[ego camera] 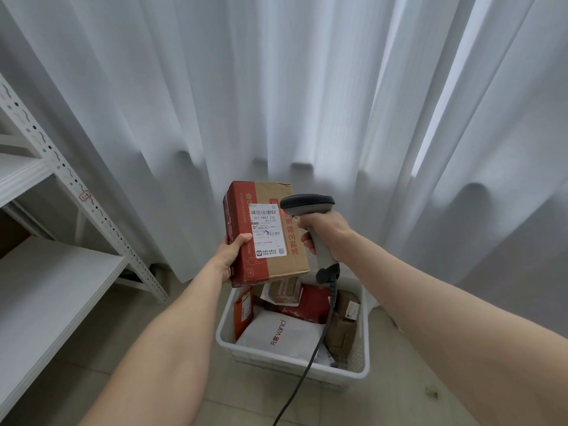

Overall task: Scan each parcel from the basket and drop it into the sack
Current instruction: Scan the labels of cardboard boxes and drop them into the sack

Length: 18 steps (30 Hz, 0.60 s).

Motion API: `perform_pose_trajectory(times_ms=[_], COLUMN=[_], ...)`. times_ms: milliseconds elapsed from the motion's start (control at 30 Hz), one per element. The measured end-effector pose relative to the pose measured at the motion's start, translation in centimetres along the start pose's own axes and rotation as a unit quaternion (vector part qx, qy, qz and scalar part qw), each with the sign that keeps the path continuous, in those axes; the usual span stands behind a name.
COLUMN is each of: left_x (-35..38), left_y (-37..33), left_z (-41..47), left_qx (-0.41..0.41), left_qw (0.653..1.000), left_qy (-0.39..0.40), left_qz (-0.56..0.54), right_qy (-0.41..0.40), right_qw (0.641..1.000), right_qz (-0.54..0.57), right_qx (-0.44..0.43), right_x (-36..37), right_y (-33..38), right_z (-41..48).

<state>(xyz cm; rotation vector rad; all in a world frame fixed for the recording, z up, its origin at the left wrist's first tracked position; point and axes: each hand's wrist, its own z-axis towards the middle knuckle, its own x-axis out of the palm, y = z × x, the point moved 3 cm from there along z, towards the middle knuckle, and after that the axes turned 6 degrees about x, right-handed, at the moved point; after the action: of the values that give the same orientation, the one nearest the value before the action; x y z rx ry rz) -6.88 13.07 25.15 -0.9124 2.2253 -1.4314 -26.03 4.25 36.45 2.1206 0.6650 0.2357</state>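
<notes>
My left hand [231,253] grips a red and brown cardboard parcel [242,216] by its lower left edge and holds it up above the basket. Its white shipping label [268,230] faces me. My right hand [327,230] grips the handle of a grey barcode scanner [307,204], whose head sits just right of the label; a small red glow shows on the box near the label's top right corner. Below stands the white plastic basket [353,372] with several parcels, among them a white mailer bag [279,333]. No sack is in view.
A white metal shelf rack [55,272] stands at the left. White curtains [276,87] hang across the back. The scanner's dark cable [302,376] runs down over the basket's front rim to the tiled floor [384,404].
</notes>
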Motion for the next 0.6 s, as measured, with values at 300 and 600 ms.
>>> perform_pose_trajectory(times_ms=[300,600], left_x=[-1.0,-1.3], left_y=[0.0,-0.4], left_z=[0.2,0.2], left_qx=[-0.007,-0.013], left_qw=[1.000,1.000], left_qy=[0.005,0.003], left_qz=[0.002,-0.001], right_qy=[-0.004,0.003], right_qw=[1.000,1.000], right_qz=[-0.023,-0.008], right_qx=[-0.002,-0.008], right_x=[0.8,1.4], right_y=[0.4,0.6], right_z=[0.2,0.5])
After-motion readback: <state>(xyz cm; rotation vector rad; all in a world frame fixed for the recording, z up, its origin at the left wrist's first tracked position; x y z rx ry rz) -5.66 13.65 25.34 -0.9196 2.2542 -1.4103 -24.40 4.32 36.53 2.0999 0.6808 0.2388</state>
